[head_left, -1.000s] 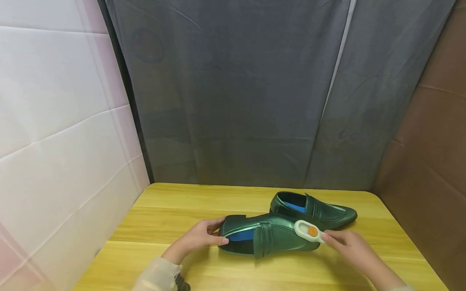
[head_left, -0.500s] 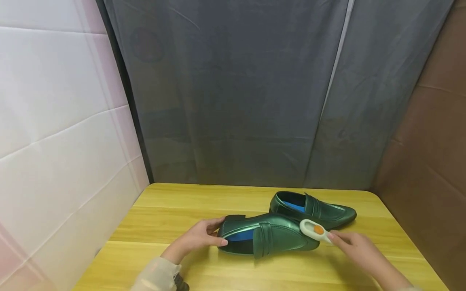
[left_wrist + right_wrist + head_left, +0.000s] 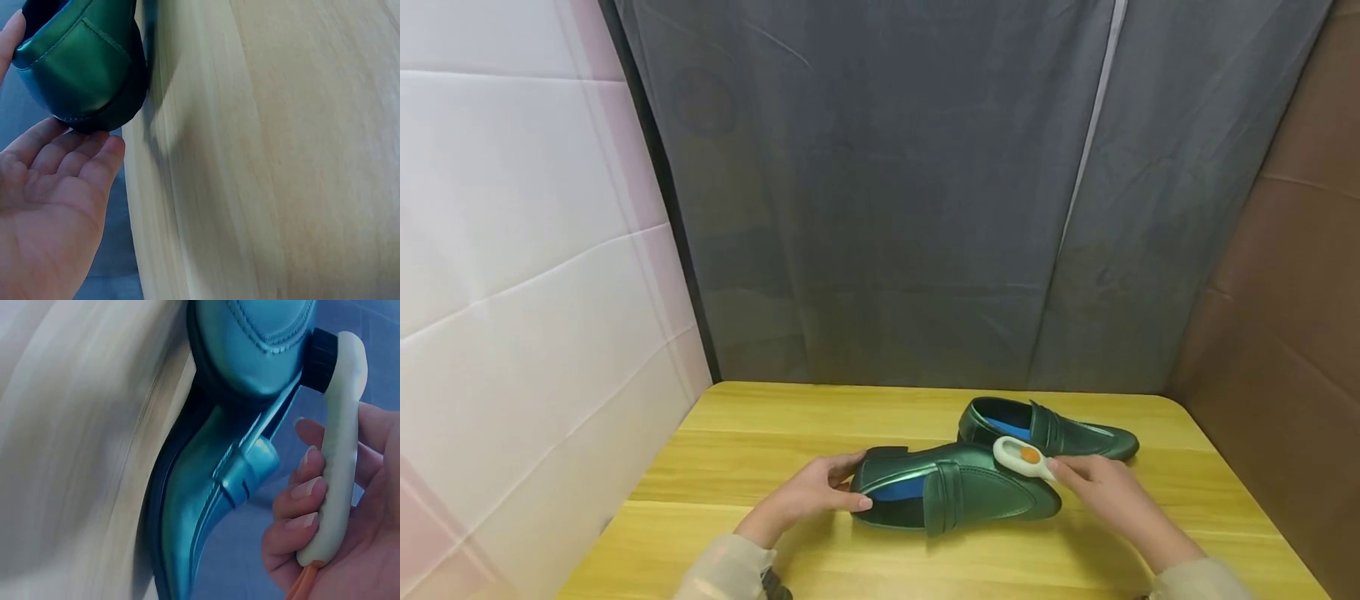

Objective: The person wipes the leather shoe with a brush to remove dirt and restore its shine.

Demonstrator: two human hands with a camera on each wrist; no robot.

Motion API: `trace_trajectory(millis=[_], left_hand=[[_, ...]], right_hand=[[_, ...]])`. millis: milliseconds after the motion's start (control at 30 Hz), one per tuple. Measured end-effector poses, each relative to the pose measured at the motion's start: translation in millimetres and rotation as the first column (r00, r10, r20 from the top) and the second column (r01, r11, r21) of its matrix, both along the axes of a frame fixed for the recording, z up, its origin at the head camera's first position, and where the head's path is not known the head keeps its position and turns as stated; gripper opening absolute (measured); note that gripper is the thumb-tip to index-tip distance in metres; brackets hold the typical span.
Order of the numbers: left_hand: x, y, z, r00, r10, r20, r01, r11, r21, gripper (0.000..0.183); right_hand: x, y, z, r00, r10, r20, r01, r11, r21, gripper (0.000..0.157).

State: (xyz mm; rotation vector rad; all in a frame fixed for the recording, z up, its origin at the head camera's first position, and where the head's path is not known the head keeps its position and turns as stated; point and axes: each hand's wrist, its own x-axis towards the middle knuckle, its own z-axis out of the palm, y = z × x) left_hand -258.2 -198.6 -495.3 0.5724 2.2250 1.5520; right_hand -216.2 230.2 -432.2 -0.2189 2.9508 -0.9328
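A shiny dark green loafer [image 3: 992, 493] lies tilted on its side in the head view, its blue-lined opening facing the person. My left hand [image 3: 816, 492] grips its heel, thumb at the opening's edge and fingers behind; the left wrist view shows the fingertips against the heel's base [image 3: 100, 119]. In my right hand [image 3: 1105, 492] is a cream-handled brush [image 3: 1018, 458] with an orange spot. Seen from the right wrist, fingers wrap the handle [image 3: 340, 456], and the dark bristles [image 3: 320, 359] meet the loafer's side near the toe.
The matching loafer [image 3: 1086, 437] stands upright just behind, toe to the right, partly overlapped by the brush. Both rest on a wood-grain table [image 3: 760, 467]. A grey curtain [image 3: 880, 208] hangs behind, with a white panel [image 3: 535, 250] left and a brown one [image 3: 1285, 275] right.
The brush first slid right towards the toe, then back left and up along the loafer's far side, the right hand moving with it. The left hand and both loafers stay put.
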Motion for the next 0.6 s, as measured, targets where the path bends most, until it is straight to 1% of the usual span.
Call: trace_trajectory(millis=[167,433,600], left_hand=[[0.7,1.9,1.7,1.0,0.001,0.005,-0.001,1.0,-0.001,0.084],[1.7,-0.6,2.3,1.0,-0.007,0.001,0.007,1.0,0.003,0.082],[3.6,-0.6,2.5,1.0,0.001,0.002,-0.001,1.0,0.002,0.084]], right_hand=[[-11.1,-17.4,1.4,1.0,-0.003,0.003,0.003,1.0,0.006,0.065],[-21.3,-51.5,1.6,0.995,0.068,-0.079,-0.065,0.997,0.034,0.049],[-25.7,-70.8,1.4,0.992,0.099,-0.075,-0.095,0.994,0.055,0.037]])
